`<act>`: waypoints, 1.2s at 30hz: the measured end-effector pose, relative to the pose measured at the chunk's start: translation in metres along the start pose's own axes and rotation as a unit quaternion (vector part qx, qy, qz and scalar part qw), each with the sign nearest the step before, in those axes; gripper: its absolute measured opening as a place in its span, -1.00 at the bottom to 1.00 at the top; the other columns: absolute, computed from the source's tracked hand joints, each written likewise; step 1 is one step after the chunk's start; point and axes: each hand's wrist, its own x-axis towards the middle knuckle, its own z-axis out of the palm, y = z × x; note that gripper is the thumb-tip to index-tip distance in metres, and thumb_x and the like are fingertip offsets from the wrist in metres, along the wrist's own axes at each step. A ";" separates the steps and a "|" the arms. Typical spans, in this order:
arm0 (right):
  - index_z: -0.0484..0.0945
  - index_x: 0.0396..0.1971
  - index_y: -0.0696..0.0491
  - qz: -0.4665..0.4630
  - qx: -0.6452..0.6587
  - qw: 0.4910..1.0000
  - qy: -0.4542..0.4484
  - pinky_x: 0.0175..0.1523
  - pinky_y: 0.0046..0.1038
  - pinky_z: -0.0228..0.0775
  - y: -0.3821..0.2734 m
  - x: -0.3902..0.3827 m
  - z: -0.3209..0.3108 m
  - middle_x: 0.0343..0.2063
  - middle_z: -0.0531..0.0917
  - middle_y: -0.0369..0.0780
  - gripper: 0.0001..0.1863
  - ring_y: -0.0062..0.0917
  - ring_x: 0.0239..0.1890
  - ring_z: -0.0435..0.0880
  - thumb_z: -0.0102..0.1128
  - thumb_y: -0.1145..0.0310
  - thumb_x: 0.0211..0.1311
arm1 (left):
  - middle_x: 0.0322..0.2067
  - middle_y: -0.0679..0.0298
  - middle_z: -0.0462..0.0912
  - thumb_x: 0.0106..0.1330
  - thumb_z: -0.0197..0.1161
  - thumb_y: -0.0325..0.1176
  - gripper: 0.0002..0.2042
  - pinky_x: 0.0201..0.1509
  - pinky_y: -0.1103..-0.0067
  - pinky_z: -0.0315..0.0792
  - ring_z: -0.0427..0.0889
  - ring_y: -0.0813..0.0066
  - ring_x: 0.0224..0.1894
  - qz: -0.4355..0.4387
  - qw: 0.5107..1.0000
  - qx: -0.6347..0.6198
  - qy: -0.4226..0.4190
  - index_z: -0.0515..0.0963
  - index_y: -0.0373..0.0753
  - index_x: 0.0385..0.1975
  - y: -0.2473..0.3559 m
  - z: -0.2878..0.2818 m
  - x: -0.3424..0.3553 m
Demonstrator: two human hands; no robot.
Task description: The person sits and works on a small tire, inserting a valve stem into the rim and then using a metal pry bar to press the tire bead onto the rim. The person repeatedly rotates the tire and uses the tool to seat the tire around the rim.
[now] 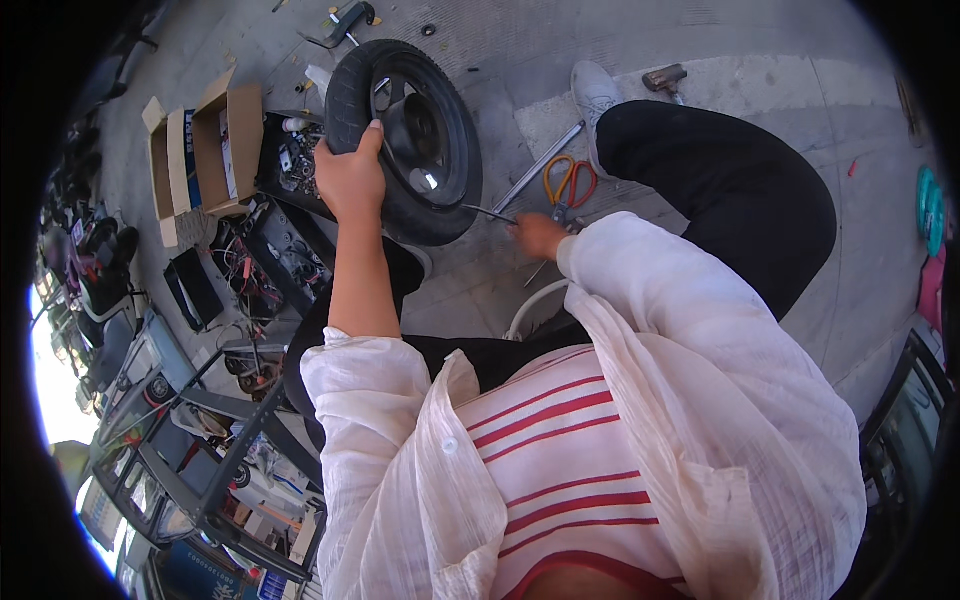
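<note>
A black tyre [346, 98] on a dark wheel rim [405, 137] stands tilted on the ground ahead of me. My left hand [352, 178] grips its near left side, thumb over the sidewall and fingers wrapped behind the tread. My right hand [540, 236] is closed round a thin metal tool [490, 213] with a narrow shaft; its exact kind is unclear. The shaft's tip touches the tyre's lower right edge, near the rim. Just beyond that hand lie scissors [572, 182] with orange and red handles. A long metal bar [541, 165] lies between them and the wheel.
A hammer [664, 78] lies beyond my right shoe [597, 95]. At left are open cardboard boxes [228, 140], a tray of small metal parts [298, 165], a bin of wires [250, 262] and a metal-framed cart [215, 470]. A teal round object [930, 210] sits at far right.
</note>
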 end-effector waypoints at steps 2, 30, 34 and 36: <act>0.53 -0.31 0.18 -0.002 0.029 0.995 0.095 -0.08 -0.06 0.37 -0.007 -0.003 -0.018 -0.32 0.59 0.08 -0.64 0.03 -0.20 0.57 -0.04 0.15 0.39 | -0.01 -0.21 0.55 -0.07 0.42 0.08 -0.12 0.18 0.34 0.35 0.54 -0.08 0.07 0.015 1.000 0.003 -0.004 0.35 -0.50 0.16 -0.002 -0.004 -0.009; 0.43 -0.30 0.13 -0.123 0.550 0.821 0.095 -0.61 -0.60 0.03 -0.258 -0.119 -0.260 -0.59 0.36 -0.37 -0.79 -0.73 -0.64 0.22 0.04 0.27 0.33 | 0.12 -0.10 0.41 0.04 0.41 -0.12 -0.15 0.14 0.22 0.39 0.46 -0.10 0.10 0.146 0.986 0.061 -0.048 0.15 -0.20 0.33 0.000 -0.032 -0.123; 0.43 -0.28 0.14 -0.148 0.525 0.832 0.100 -0.61 -0.62 0.02 -0.253 -0.131 -0.268 -0.57 0.37 -0.38 -0.78 -0.74 -0.64 0.21 0.05 0.26 0.32 | 0.04 -0.12 0.51 0.02 0.41 -0.11 -0.20 0.14 0.27 0.39 0.51 -0.06 0.08 0.121 0.991 0.037 -0.046 0.23 -0.25 0.28 -0.012 -0.036 -0.100; 0.43 -0.27 0.14 -0.139 0.521 0.834 0.116 -0.60 -0.63 0.01 -0.242 -0.131 -0.276 -0.57 0.37 -0.38 -0.77 -0.75 -0.63 0.21 0.06 0.26 0.32 | 0.02 -0.14 0.53 0.01 0.41 -0.12 -0.21 0.14 0.30 0.38 0.53 -0.05 0.07 0.108 0.993 0.011 -0.045 0.25 -0.31 0.26 -0.023 -0.035 -0.087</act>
